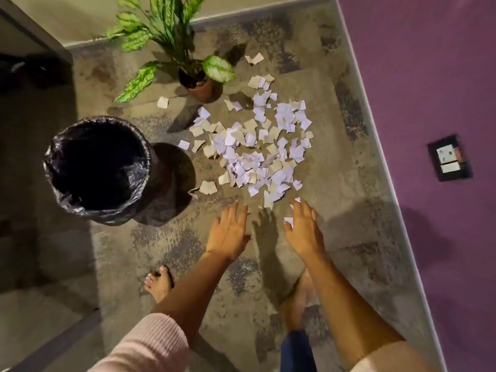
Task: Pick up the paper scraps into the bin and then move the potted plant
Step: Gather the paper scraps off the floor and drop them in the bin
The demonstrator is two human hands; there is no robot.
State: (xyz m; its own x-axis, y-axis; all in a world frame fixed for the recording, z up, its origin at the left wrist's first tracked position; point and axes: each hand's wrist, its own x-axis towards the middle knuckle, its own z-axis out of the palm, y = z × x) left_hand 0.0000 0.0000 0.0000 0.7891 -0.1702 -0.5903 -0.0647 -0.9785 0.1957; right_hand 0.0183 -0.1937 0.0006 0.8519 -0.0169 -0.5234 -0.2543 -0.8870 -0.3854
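Observation:
Several white and beige paper scraps lie spread on the mottled floor in the middle of the view. A round bin lined with a black bag stands to their left, its mouth dark. Behind the scraps stands a potted plant with striped green leaves in a brown pot. My left hand reaches out flat, fingers straight, just short of the near edge of the pile. My right hand is stretched out beside it, fingers straight, over one or two stray scraps. Neither hand holds anything.
A purple wall with a dark socket plate runs along the right. A grey skirting and pale wall close the back. A dark door or cabinet edge is at the left. My bare feet stand on the floor below the hands.

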